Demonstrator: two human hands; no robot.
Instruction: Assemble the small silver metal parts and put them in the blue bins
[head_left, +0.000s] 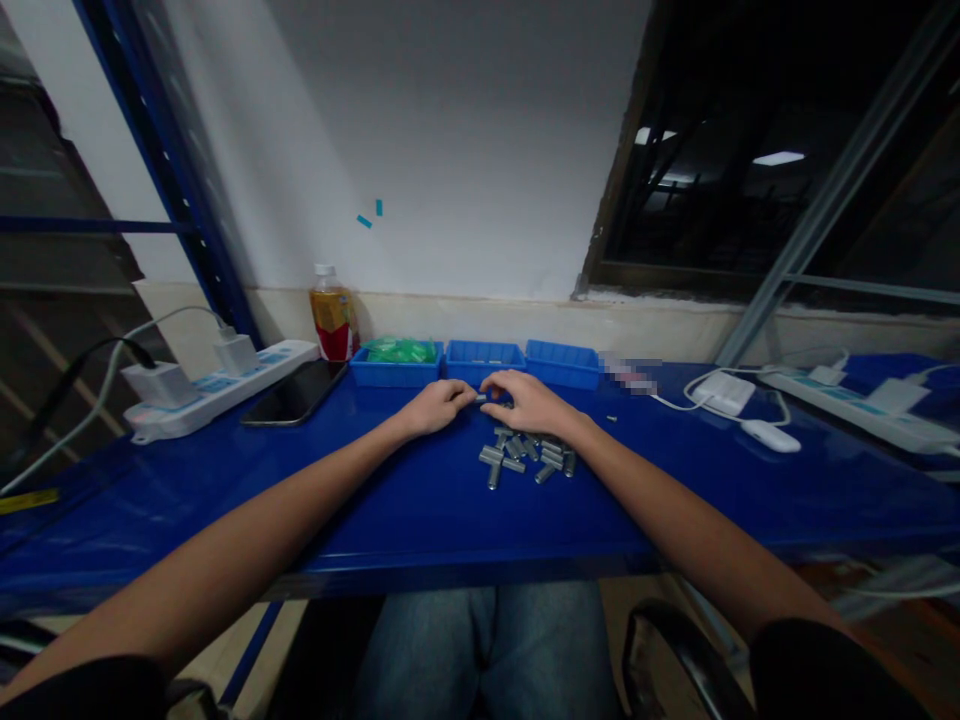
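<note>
My left hand is closed in a pinch on a small metal cylinder above the blue table, in front of the bins. Facing it from the right, my right hand curves with thumb and forefinger apart near the cylinder's free end. Whether those fingers touch it is hard to make out. A loose pile of similar silvery metal cylinders lies below and partly under my right hand.
Behind my hands stand a blue bin with green plastic bits, a middle blue bin and a right blue bin. A phone, bottle and power strip are left; chargers and a white case right.
</note>
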